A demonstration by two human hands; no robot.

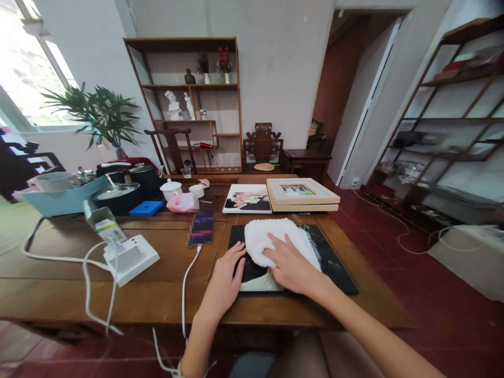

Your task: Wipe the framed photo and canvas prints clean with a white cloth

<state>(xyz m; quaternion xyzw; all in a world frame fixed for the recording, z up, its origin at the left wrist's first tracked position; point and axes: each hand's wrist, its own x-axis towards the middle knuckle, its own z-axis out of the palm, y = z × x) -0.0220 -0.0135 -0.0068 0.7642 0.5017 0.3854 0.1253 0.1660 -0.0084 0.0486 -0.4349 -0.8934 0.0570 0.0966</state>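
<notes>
A dark flat picture panel with a pale shape near its lower edge lies on the wooden table. Over its upper middle is spread a fluffy white cloth, which hides part of the picture. My right hand bears down on the cloth, some fingers extended and others bent into its pile, holding it against the panel. At the panel's left edge my left hand lies open, its fingers stretched out along the border and the thumb apart.
Behind the panel are a framed picture and a photo print. Leftward on the table are a phone on a white cable, a white box, a blue block, pots and a blue bin.
</notes>
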